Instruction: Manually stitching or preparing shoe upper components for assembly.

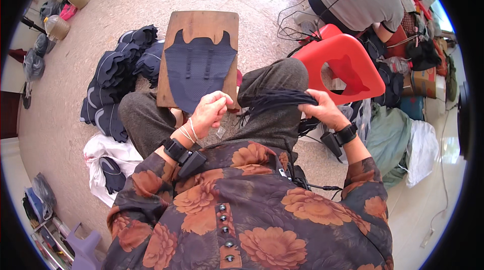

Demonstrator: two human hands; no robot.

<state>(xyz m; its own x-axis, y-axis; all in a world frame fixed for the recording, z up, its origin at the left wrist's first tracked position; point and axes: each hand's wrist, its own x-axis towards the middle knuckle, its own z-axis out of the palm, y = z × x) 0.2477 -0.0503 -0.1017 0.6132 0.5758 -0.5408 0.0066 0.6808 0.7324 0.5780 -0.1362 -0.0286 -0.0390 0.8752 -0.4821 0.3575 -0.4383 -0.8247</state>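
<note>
My right hand [326, 110] is closed around one end of a bundle of thin dark navy cords [275, 100], which trails leftward over my right knee. My left hand [209, 113] is closed in a pinch near the board's lower edge; whatever may be in it is too small to make out. Just beyond it, a dark navy fabric piece [199, 70], shaped like a flat shoe upper with two rows of small slots, lies on a wooden board [201, 19]. The fabric's narrow end reaches past the board's near edge toward my left hand.
Stacks of similar dark pieces [116, 70] lie left of the board. A red plastic stool [365, 68] stands at the right, with a seated person [358, 0] beyond it. A white bag [98, 151] lies left of my knee; green cloth [388, 136] lies at the right.
</note>
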